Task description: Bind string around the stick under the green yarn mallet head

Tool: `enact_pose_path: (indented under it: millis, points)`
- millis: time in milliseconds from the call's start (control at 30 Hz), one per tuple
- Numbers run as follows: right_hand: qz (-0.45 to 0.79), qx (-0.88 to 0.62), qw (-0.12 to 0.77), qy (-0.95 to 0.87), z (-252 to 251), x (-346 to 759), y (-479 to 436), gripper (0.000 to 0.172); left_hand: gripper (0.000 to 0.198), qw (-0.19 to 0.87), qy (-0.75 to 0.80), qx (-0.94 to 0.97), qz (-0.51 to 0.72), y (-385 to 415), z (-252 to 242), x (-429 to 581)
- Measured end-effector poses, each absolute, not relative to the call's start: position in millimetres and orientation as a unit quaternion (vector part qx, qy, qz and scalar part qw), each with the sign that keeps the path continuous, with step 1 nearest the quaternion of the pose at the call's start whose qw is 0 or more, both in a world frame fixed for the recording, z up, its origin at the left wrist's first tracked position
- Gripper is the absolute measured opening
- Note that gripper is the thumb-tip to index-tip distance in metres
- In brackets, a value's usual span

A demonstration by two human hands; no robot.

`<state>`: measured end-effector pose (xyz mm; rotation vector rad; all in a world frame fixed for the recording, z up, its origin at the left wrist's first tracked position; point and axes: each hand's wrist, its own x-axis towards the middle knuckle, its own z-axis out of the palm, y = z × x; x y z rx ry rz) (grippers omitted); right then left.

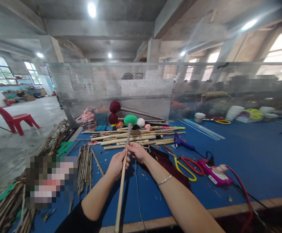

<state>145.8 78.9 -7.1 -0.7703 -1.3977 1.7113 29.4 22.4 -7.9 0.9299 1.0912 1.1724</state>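
Note:
My left hand (117, 164) is closed round a long pale wooden stick (122, 191), which points away from me over the table. Just above it, my right hand (136, 151) pinches the same stick where its greyish, wrapped-looking upper part (128, 136) begins. The stick's far end overlaps a green yarn ball (130, 120); whether the two are joined I cannot tell. Behind my hands lies a row of pale sticks (141, 139). Near my right forearm is a dark red cloth (166, 165), with scissors (188, 165) in red and yellow beside it.
A blue glue gun (183, 141) and a purple power strip (215, 173) with cables lie to the right. Bundled thin twigs (84, 168) lie left. Dark red yarn balls (115, 107), a pink-topped jar (86, 119) and a perforated metal screen (141, 87) stand at the back.

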Motion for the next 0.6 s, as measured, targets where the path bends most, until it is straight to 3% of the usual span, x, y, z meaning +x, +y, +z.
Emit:
enact_pose_path:
  millis: [200,267,333,500,600]
  points:
    - [0.626,-0.323,0.429,-0.566,-11.1,139.9,78.7,0.031,0.039,0.389,0.562,0.492,0.54,29.5,-19.5,21.2]
    - [0.624,-0.326,0.424,-0.569,-11.8,139.7,79.2,0.031,0.037,0.364,0.577,0.508,0.526,30.1,-17.3,18.5]
    - [0.646,-0.323,0.41,-0.557,-11.4,141.7,79.8,0.03,0.037,0.394,0.567,0.513,0.511,28.9,-12.9,18.1]
    - [0.695,-0.273,0.388,-0.54,-9.3,149.0,80.8,0.032,0.04,0.584,0.461,0.428,0.512,24.4,-7.0,23.3]
    - [0.666,-0.294,0.389,-0.564,-10.7,147.7,81.2,0.031,0.041,0.606,0.465,0.421,0.489,24.7,-10.2,22.8]
